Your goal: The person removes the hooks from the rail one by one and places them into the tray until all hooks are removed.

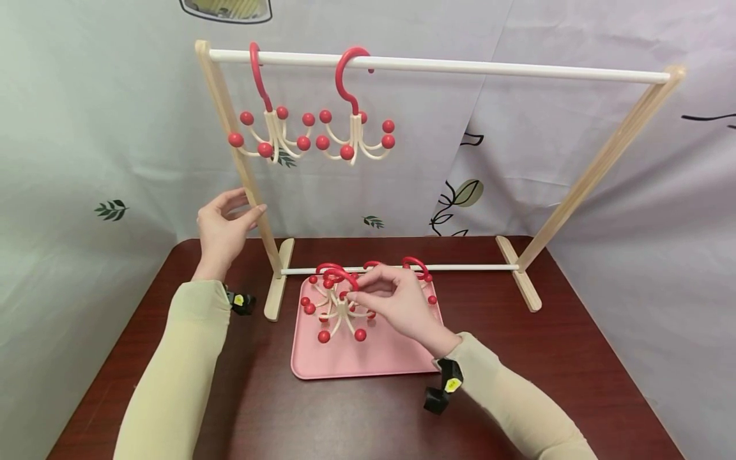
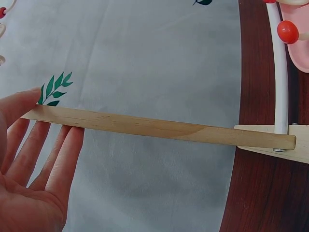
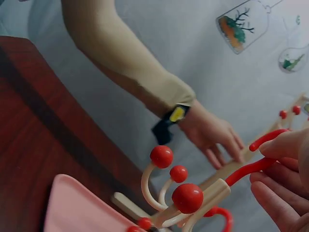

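Observation:
My left hand (image 1: 221, 231) holds the left wooden post (image 2: 159, 128) of a rack, thumb on one side and fingers on the other. My right hand (image 1: 397, 301) pinches the red hook (image 3: 248, 170) of a small octopus-style hanger (image 1: 342, 310), which has cream arms tipped with red balls. That hanger is over the pink tray (image 1: 368, 361); whether it touches the tray I cannot tell. Two similar hangers, one left (image 1: 270, 131) and one further right (image 1: 356, 131), hang by their hooks from the rack's white top bar (image 1: 489, 67). More hangers lie on the tray, partly hidden by my right hand.
The rack's right post (image 1: 604, 163) leans outward in the head view, above a wooden foot (image 1: 520, 275). A white lower bar (image 1: 471, 268) runs behind the tray. Dark reddish table (image 1: 270, 396) lies underneath, with a printed pale cloth (image 1: 144, 128) behind.

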### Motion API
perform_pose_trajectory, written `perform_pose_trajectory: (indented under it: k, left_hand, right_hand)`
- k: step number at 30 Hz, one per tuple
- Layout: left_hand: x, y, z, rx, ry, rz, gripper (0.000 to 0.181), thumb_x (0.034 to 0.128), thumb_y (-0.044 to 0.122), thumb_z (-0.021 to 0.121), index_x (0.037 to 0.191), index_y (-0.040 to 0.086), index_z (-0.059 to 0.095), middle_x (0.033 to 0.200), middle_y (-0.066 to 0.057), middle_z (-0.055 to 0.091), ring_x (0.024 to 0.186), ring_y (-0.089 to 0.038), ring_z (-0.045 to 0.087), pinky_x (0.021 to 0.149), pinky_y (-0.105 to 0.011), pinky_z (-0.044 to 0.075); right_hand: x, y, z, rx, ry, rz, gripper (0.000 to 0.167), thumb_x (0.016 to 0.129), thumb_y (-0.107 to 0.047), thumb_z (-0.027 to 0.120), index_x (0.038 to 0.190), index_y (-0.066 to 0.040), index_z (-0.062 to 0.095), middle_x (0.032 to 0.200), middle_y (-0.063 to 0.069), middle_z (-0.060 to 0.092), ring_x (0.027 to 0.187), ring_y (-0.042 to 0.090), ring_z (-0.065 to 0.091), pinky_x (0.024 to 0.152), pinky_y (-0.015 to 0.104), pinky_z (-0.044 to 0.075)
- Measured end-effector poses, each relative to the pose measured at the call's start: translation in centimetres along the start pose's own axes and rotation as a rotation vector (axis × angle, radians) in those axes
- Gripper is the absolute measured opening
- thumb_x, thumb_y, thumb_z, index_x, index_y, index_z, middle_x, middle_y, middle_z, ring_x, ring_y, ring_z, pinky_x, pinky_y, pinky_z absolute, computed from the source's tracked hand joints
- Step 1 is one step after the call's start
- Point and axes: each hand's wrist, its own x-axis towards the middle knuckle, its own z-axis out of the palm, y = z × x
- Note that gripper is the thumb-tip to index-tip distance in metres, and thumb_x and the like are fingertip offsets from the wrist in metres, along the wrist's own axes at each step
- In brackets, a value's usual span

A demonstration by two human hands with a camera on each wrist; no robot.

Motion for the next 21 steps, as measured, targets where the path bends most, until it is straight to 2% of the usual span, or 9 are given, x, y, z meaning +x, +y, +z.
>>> perform_pose_trajectory:
  k: [4, 9, 16, 21]
  left_hand:
    - [0.0, 0.0, 0.0, 0.007, 0.0, 0.0, 0.049, 0.0877, 0.025, 0.084, 0.132, 0.012, 0.068, 0.122, -0.009, 0.069, 0.09, -0.003, 0.07, 0.072, -0.018, 0.059]
    - [0.0, 0.1, -0.1, 0.006, 0.001, 0.003, 0.049, 0.0876, 0.024, 0.084, 0.132, 0.012, 0.068, 0.122, -0.009, 0.069, 0.091, -0.003, 0.07, 0.072, -0.017, 0.059]
    - [0.0, 0.1, -0.1, 0.008, -0.004, -0.001, 0.049, 0.088, 0.026, 0.083, 0.133, 0.013, 0.068, 0.123, -0.009, 0.068, 0.097, -0.011, 0.071, 0.073, -0.017, 0.058]
    - [0.0, 0.0, 0.0, 0.007, -0.004, 0.001, 0.049, 0.0881, 0.026, 0.083, 0.133, 0.013, 0.068, 0.124, -0.01, 0.069, 0.095, -0.008, 0.07, 0.073, -0.017, 0.058]
  right_hand:
    - [-0.6, 0.7, 1.0, 0.032, -0.055, 0.03, 0.019, 0.085, -0.004, 0.083, 0.103, 0.0, 0.076, 0.094, 0.009, 0.075, 0.082, 0.033, 0.074, 0.061, 0.032, 0.062]
    - [-1.0, 1.7, 2.1, 0.045, -0.106, 0.034, 0.018, 0.085, -0.001, 0.083, 0.101, 0.002, 0.075, 0.095, 0.011, 0.074, 0.085, 0.025, 0.074, 0.078, 0.035, 0.062]
    - [-1.4, 3.5, 3.5, 0.097, -0.153, 0.046, 0.015, 0.085, 0.003, 0.081, 0.097, 0.005, 0.074, 0.097, 0.02, 0.073, 0.086, 0.027, 0.074, 0.074, 0.034, 0.063]
    - [-1.5, 4.8, 4.2, 0.112, -0.156, 0.082, 0.014, 0.085, 0.003, 0.081, 0.096, 0.006, 0.072, 0.098, 0.025, 0.072, 0.086, 0.022, 0.074, 0.073, 0.029, 0.062]
